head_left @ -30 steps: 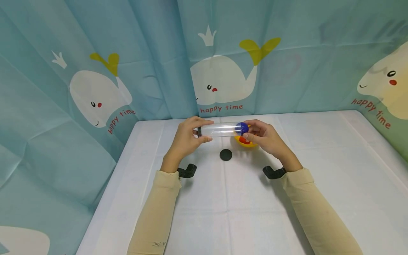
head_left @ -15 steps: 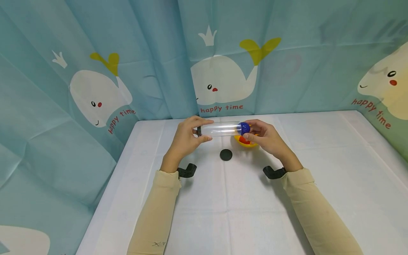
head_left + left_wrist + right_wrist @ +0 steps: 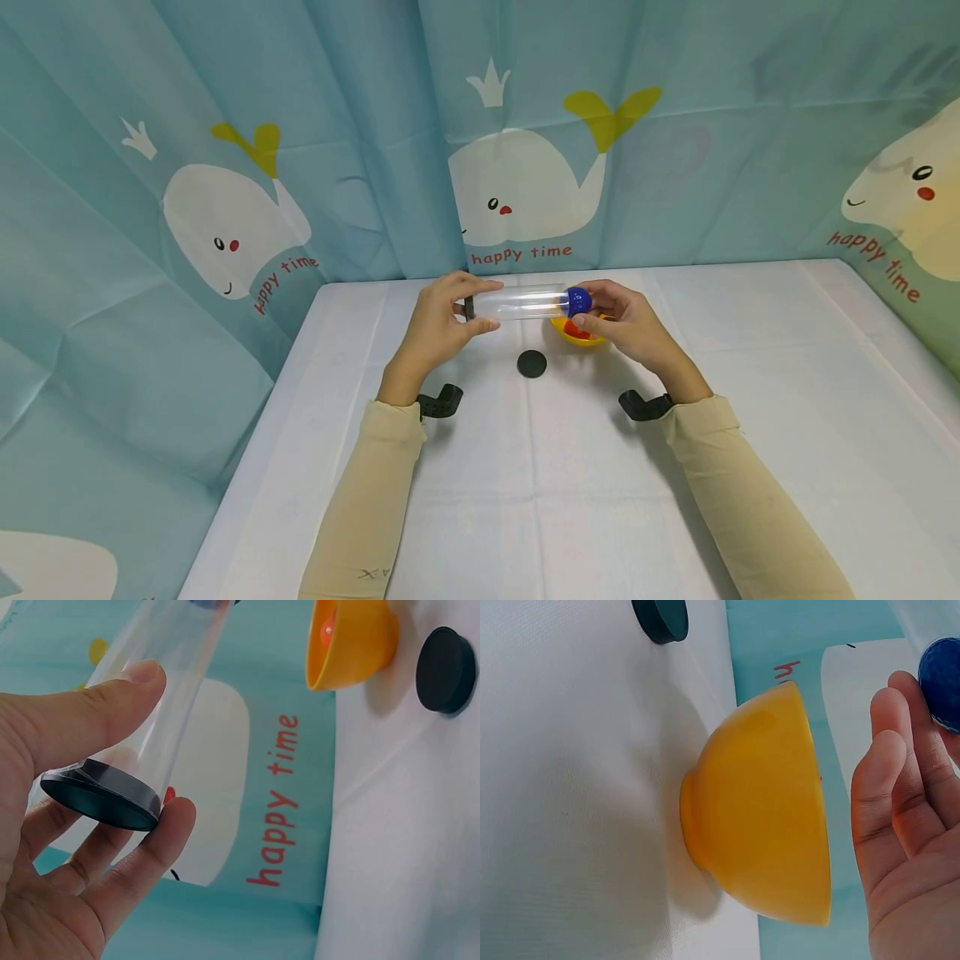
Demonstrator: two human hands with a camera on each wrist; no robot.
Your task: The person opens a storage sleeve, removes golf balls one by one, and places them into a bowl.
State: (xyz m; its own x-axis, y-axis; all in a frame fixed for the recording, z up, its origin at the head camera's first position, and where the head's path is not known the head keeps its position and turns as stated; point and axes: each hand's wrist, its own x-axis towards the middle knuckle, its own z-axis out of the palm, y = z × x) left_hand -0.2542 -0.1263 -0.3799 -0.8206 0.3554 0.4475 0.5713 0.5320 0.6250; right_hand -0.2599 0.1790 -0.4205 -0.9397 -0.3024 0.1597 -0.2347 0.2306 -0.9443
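My left hand [image 3: 438,321] grips a clear plastic tube [image 3: 517,302] near its left end, thumb on one side and fingers on the other. A black cap [image 3: 105,795] closes that end. The tube lies level above the table. At its right end sits a blue ball [image 3: 579,302], part of it projecting from the mouth. My right hand [image 3: 622,321] pinches the ball between thumb and fingers; in the right wrist view the thumb is out of sight. Just below and behind this hand stands a yellow bowl [image 3: 757,810] with red and orange pieces [image 3: 577,329] inside.
A loose round black cap [image 3: 532,364] lies on the white-covered table [image 3: 480,533], in front of the bowl. A blue curtain [image 3: 375,167] with printed whales hangs along the table's back and left sides.
The blue ball has shifted slightly to the right, so more of it projects from the tube. Both hands stay nearly where they were.
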